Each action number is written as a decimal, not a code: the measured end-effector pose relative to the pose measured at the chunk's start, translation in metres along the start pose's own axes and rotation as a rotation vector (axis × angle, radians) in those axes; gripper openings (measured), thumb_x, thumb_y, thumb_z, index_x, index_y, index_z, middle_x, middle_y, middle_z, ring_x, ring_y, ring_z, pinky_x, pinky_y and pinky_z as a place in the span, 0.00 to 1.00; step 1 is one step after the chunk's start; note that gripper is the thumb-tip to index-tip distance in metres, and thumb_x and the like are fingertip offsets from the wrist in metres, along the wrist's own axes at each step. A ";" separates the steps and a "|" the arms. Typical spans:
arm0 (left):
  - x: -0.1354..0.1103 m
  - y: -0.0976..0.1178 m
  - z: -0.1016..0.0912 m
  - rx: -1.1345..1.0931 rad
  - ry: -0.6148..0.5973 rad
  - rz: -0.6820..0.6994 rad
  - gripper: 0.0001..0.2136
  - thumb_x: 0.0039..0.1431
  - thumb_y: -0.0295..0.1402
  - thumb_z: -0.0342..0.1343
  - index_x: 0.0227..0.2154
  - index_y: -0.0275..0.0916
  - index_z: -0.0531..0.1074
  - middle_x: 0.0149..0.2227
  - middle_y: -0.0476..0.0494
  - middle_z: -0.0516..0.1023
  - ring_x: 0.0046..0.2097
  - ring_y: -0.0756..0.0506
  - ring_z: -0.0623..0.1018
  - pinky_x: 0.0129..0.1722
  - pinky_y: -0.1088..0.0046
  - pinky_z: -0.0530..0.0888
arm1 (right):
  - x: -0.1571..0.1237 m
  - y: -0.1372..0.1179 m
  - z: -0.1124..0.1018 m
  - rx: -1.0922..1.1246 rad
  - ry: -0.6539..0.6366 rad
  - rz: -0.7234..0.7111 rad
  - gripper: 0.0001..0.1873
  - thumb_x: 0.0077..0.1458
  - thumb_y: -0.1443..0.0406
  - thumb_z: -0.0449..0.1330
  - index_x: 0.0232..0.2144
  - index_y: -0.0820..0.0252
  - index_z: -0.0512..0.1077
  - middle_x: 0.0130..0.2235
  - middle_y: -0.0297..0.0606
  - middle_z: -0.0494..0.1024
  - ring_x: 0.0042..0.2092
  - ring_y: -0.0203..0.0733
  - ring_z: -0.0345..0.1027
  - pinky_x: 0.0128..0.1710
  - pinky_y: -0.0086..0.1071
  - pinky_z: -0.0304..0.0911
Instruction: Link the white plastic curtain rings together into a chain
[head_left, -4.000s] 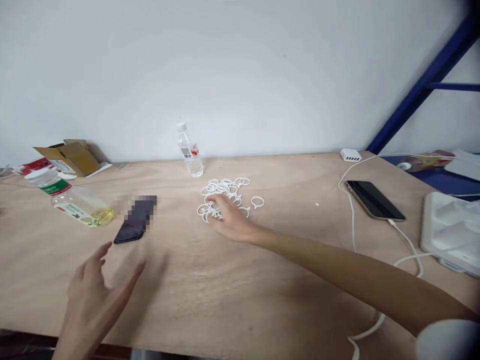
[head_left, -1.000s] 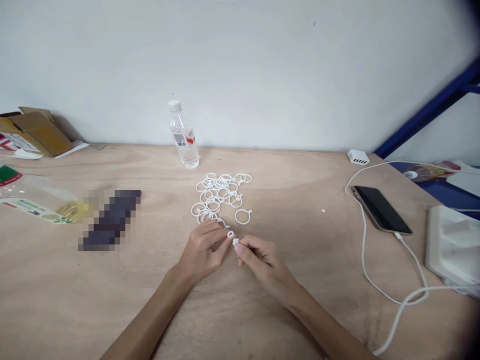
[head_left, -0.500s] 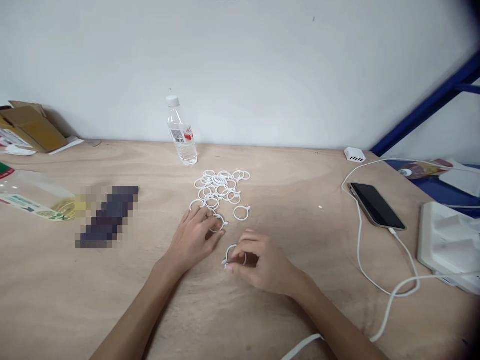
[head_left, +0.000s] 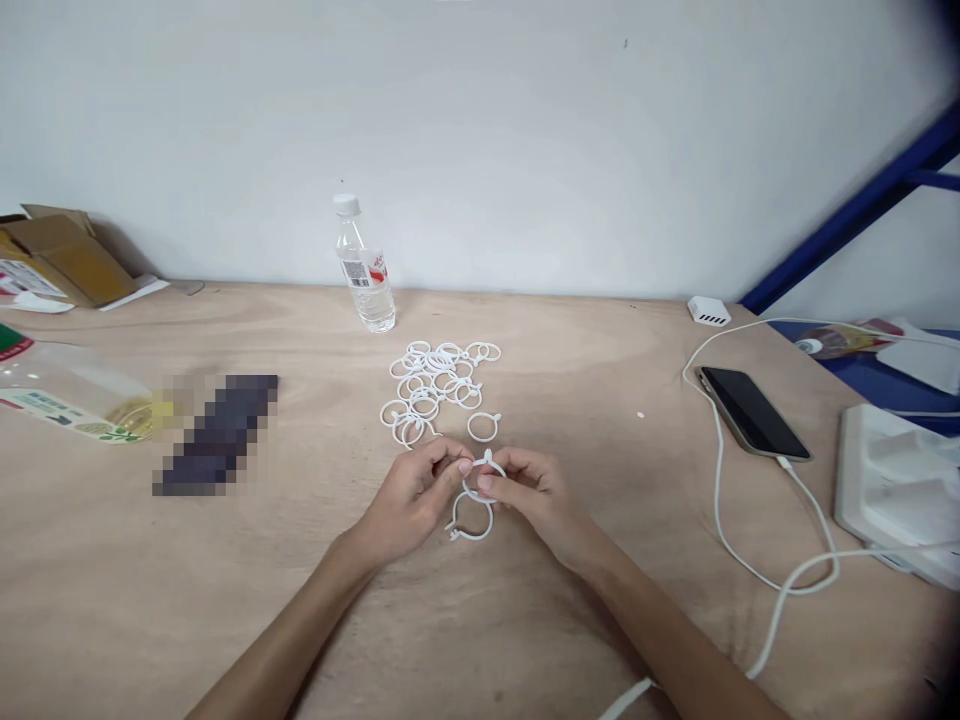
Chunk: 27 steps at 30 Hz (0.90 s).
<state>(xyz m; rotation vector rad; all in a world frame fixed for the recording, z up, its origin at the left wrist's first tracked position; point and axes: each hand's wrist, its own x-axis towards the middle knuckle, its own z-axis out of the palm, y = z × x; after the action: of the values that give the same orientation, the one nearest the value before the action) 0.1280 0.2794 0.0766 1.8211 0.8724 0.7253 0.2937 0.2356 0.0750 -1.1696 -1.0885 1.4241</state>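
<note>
Both my hands meet over the plywood in front of a pile of white plastic clip rings (head_left: 439, 385). My left hand (head_left: 409, 500) and my right hand (head_left: 532, 495) pinch a white ring (head_left: 486, 467) between their fingertips. A second white ring (head_left: 472, 522) lies directly under it, touching it, and its clip points left. One loose ring (head_left: 484, 427) rests just above my right hand, apart from the pile. My fingers hide part of the held ring's clip.
A plywood table (head_left: 570, 620) carries a water bottle (head_left: 365, 270), a lying oil bottle (head_left: 82, 405), a pixelated dark object (head_left: 217, 435), a phone (head_left: 750, 412) on a white cable (head_left: 718, 470), a charger (head_left: 709, 311), a white tray (head_left: 896, 490) and a cardboard box (head_left: 67, 260).
My left hand has left the edge of the pile and moved right to join my right hand. Both now pinch a ring, with a second ring below.
</note>
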 end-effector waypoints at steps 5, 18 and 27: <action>0.000 -0.005 0.005 0.184 0.083 0.158 0.09 0.64 0.31 0.46 0.30 0.37 0.70 0.29 0.47 0.73 0.32 0.49 0.71 0.35 0.73 0.67 | -0.002 -0.005 -0.002 0.242 -0.094 0.167 0.14 0.48 0.57 0.64 0.22 0.63 0.71 0.25 0.33 0.72 0.23 0.28 0.53 0.22 0.26 0.44; 0.004 -0.016 0.002 0.455 0.270 0.476 0.08 0.59 0.27 0.51 0.24 0.37 0.67 0.21 0.49 0.68 0.26 0.50 0.65 0.27 0.74 0.64 | -0.005 -0.001 0.013 0.097 -0.085 0.084 0.24 0.55 0.50 0.56 0.17 0.60 0.60 0.18 0.28 0.59 0.21 0.29 0.47 0.20 0.27 0.42; 0.005 -0.018 -0.002 0.383 0.245 0.446 0.08 0.59 0.28 0.52 0.24 0.37 0.70 0.21 0.49 0.70 0.26 0.50 0.67 0.28 0.73 0.65 | -0.003 0.005 0.010 -0.216 -0.027 -0.087 0.22 0.58 0.52 0.52 0.22 0.61 0.69 0.23 0.33 0.69 0.26 0.34 0.59 0.28 0.29 0.55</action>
<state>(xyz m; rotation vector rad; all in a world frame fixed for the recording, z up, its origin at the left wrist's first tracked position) 0.1247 0.2899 0.0616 2.3437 0.8061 1.1417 0.2837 0.2309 0.0716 -1.2413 -1.3222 1.2825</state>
